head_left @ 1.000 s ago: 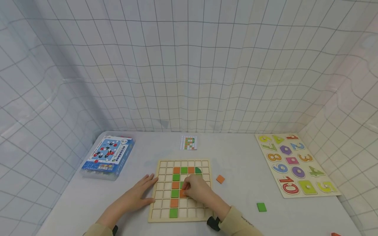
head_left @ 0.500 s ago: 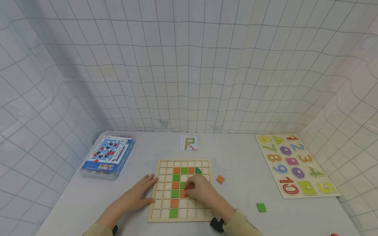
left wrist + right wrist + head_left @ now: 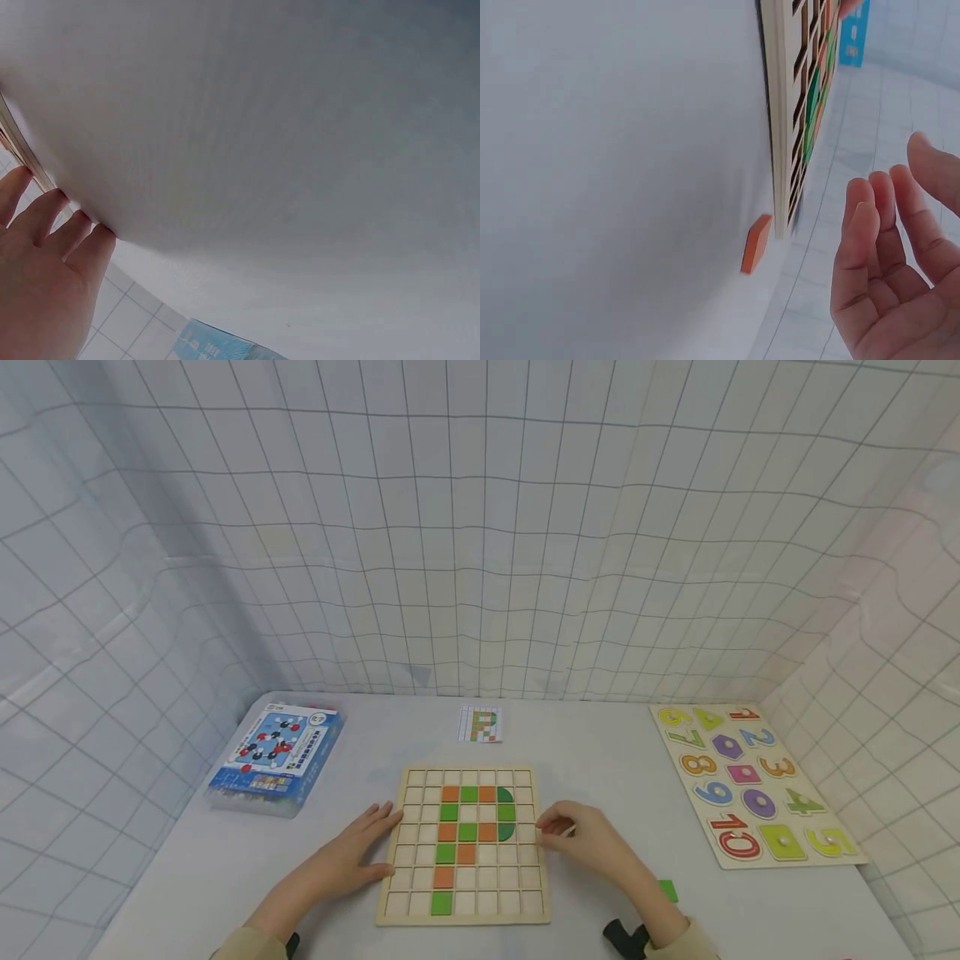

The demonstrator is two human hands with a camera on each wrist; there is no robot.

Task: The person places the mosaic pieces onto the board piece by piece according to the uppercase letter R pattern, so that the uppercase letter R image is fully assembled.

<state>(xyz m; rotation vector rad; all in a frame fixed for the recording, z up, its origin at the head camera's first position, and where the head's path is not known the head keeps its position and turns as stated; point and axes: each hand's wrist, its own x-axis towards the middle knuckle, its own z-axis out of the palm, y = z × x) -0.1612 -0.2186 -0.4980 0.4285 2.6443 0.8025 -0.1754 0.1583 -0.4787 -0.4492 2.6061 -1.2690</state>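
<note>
A wooden grid board (image 3: 529, 902) lies on the table, with orange and green square tiles and dark green rounded pieces in its cells. My left hand (image 3: 348, 856) rests at the board's left edge, fingers extended; in the left wrist view the fingertips touch that edge. Just off the board's right edge hovers my right hand (image 3: 592, 843), its fingers loosely bent. The right wrist view shows nothing between the fingers and thumb. Near the board's edge there, a loose orange tile (image 3: 757, 244) lies on the table; in the head view the hand hides it.
A small pattern card (image 3: 480, 724) lies behind the board. At the left stands a boxed molecule kit (image 3: 273, 756); at the right lies a number puzzle board (image 3: 697, 810). A loose green tile (image 3: 668, 890) is partly covered by the right forearm.
My right hand has let go of the orange square tile in the board and moved right, off the board, uncovering more pieces there. The left hand has stayed in place.
</note>
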